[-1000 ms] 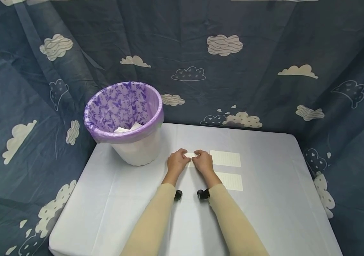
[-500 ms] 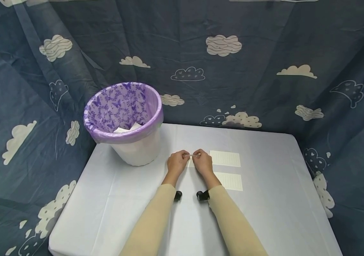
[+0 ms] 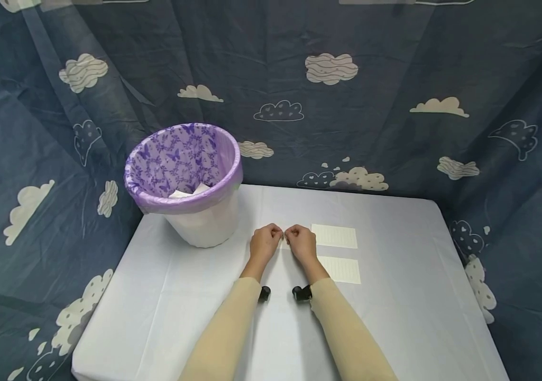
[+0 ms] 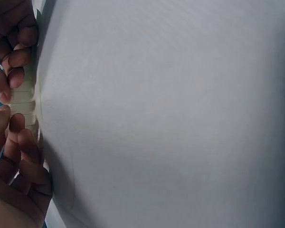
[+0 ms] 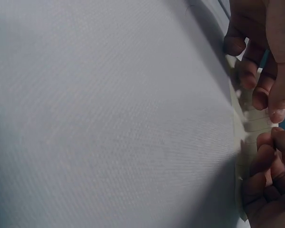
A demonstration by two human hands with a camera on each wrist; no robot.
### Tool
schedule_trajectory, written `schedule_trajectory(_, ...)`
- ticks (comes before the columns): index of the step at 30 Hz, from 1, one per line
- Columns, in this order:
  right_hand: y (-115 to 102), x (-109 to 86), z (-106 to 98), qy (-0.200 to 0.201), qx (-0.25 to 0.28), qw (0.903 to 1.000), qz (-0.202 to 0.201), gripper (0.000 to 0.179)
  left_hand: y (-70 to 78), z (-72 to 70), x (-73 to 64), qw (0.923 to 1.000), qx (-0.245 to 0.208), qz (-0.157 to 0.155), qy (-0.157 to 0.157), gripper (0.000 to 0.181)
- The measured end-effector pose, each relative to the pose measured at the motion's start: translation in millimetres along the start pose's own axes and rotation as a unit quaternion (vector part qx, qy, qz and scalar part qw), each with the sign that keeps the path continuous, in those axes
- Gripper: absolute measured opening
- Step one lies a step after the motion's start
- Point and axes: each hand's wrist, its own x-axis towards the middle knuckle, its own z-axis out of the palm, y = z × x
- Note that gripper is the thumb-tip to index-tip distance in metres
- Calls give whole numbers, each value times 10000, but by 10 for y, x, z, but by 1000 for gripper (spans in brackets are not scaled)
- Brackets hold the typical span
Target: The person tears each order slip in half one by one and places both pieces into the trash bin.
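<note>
- and here's the left hand [image 3: 264,241], thumb and fingertips curled in, pinching a lined sheet of paper [image 4: 23,102]!
- right beside it, the right hand [image 3: 302,241] pinches the same sheet, the two grips almost meeting; the close spacing probably gives fine control over one short stretch of edge.
- the sheet sits between the hands, low over the table [image 3: 413,301]; from the head view the fingers hide most of it, so its full shape i cannot tell.
- both forearms reach forward in pale sleeves [image 3: 230,323], a black device [image 3: 264,294] showing at the left wrist, its twin [image 3: 302,293] at the right.
- just right of the hands, two more sheets lie flat: the far one [image 3: 334,236] and the near one [image 3: 341,270], set apart, likely for easy picking.
- off to the left stands the bin [image 3: 204,230], its purple liner [image 3: 175,153] lapped over the rim, presumably to keep it in place, with white pieces [image 3: 180,194] inside.
- behind everything hangs the cloud-print curtain [image 3: 385,63].
</note>
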Motion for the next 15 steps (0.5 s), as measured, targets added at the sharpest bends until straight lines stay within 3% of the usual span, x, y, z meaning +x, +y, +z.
schedule_trajectory(8,-92,-75,-118,-66,96,9999,-117,19,61,-47,-45,9984,-536,149,75,12)
schedule_trajectory(15,-161,-174,-304,-228,401,9989,-96,18,150,-145,-112,9961,-791,353,-192,12)
